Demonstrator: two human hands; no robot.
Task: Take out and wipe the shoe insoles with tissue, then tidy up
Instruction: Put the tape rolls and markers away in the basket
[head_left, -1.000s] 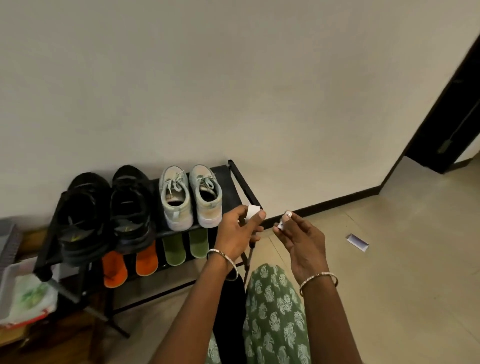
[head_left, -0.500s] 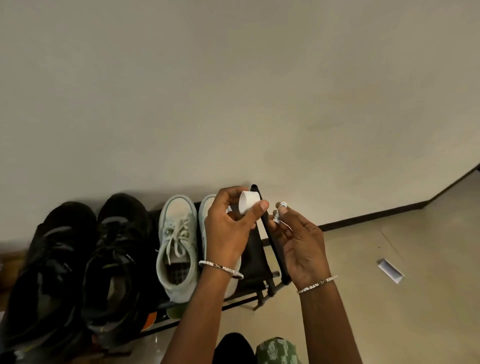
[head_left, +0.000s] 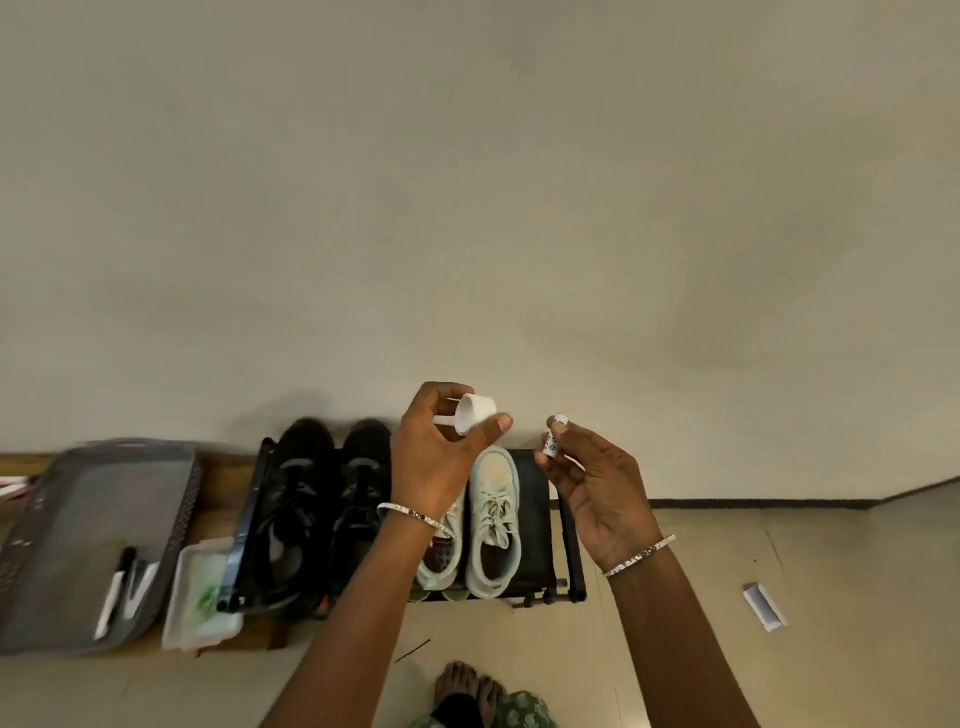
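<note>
My left hand (head_left: 441, 457) pinches a small white cap (head_left: 474, 414) between thumb and fingers, above the shoe rack. My right hand (head_left: 592, 483) holds a small white tube (head_left: 551, 441) upright at its fingertips, a short gap from the cap. Below the hands, a pale green pair of sneakers (head_left: 493, 525) sits on the black shoe rack (head_left: 571, 551); my left wrist hides most of the left sneaker. A black pair of shoes (head_left: 322, 499) stands to their left on the same rack. Green insole tips (head_left: 457, 595) peek out under the sneakers.
A grey tray (head_left: 78, 519) with a black marker lies at the far left, and a white packet with green print (head_left: 200, 592) beside it. A small white wrapper (head_left: 763, 605) lies on the tiled floor at the right. My feet (head_left: 467, 691) are at the bottom edge.
The view rose and now looks down on the rack from above, bringing the grey tray into view. My hands rose and moved slightly apart, still holding the cap and the tube.
</note>
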